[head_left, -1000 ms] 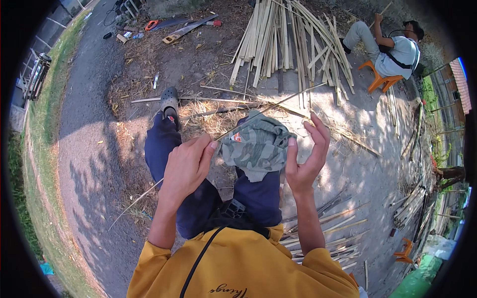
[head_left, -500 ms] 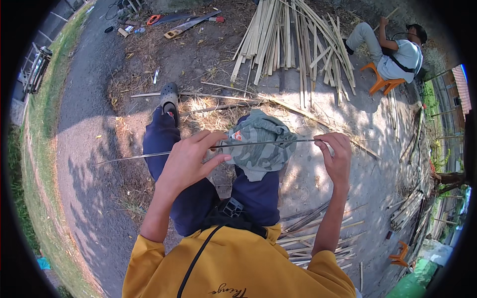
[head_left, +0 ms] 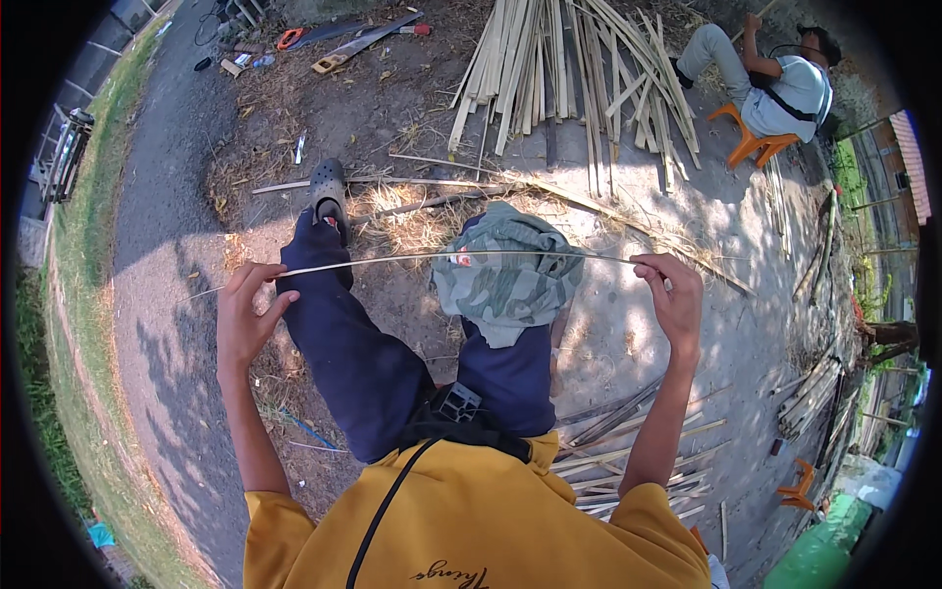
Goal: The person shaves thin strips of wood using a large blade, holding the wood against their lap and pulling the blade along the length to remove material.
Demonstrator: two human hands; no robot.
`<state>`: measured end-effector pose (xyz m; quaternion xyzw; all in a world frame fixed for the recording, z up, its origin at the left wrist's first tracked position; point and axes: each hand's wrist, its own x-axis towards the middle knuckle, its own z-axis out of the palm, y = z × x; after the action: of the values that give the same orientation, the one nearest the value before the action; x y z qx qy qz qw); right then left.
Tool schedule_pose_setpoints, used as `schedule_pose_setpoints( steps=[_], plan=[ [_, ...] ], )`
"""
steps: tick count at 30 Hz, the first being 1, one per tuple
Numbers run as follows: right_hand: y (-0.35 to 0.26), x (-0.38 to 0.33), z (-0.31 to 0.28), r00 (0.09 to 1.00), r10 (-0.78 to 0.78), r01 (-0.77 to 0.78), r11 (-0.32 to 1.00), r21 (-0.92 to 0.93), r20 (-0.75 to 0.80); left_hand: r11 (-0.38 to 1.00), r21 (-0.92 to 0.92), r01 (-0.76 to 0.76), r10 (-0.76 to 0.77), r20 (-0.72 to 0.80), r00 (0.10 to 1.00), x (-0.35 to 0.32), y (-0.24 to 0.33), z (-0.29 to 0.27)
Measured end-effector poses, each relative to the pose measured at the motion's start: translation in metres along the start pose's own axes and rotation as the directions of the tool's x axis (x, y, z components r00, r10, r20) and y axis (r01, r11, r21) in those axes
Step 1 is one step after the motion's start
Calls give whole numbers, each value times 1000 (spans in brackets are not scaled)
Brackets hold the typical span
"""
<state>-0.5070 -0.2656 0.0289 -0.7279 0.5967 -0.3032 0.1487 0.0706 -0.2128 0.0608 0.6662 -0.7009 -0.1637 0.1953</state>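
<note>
A long, thin bamboo strip (head_left: 392,259) stretches across in front of me, bowed slightly upward. My left hand (head_left: 251,306) pinches it near its left part, and a thin end pokes out past the fingers. At the other side my right hand (head_left: 673,294) grips it between thumb and fingers, with a short tip beyond. Beneath the strip, a camouflage cloth (head_left: 515,294) is draped over my right knee. My left leg reaches forward, its foot in a grey clog (head_left: 329,188).
Pale strips (head_left: 520,83) lie heaped ahead, and more strips (head_left: 638,466) are beside me at lower right. Handsaws (head_left: 363,46) rest at the far left. A person (head_left: 780,93) sits on an orange stool (head_left: 751,142) at far right. Long sticks (head_left: 599,208) cross the ground ahead.
My left hand has slid leftward, widening the gap between my hands. My right hand has shifted slightly right. The strip has risen a little and now shows its pale side.
</note>
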Motion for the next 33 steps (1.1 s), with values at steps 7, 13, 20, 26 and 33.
schedule_pose_setpoints(
  steps=[7, 13, 20, 26, 33],
  plan=[
    [3, 4, -4, 973, 218, -212, 974, 78, -79, 972, 234, -20, 91, -299, 950, -12, -39, -11],
    [16, 2, -8, 944, 258, -234, 963, 131, -208, 991, 76, 110, -74, -377, 923, -19, -68, -23],
    [20, 1, -4, 920, 308, -278, 949, 148, -242, 974, 72, 213, -167, -404, 899, -27, -85, -19],
    [29, -2, -5, 898, 351, -306, 932, 195, -266, 961, 68, 268, -212, -439, 873, -30, -97, -22],
    [35, -6, -11, 906, 362, -317, 923, 216, -219, 907, 227, 356, -163, -591, 790, -38, -108, -23]
  ],
)
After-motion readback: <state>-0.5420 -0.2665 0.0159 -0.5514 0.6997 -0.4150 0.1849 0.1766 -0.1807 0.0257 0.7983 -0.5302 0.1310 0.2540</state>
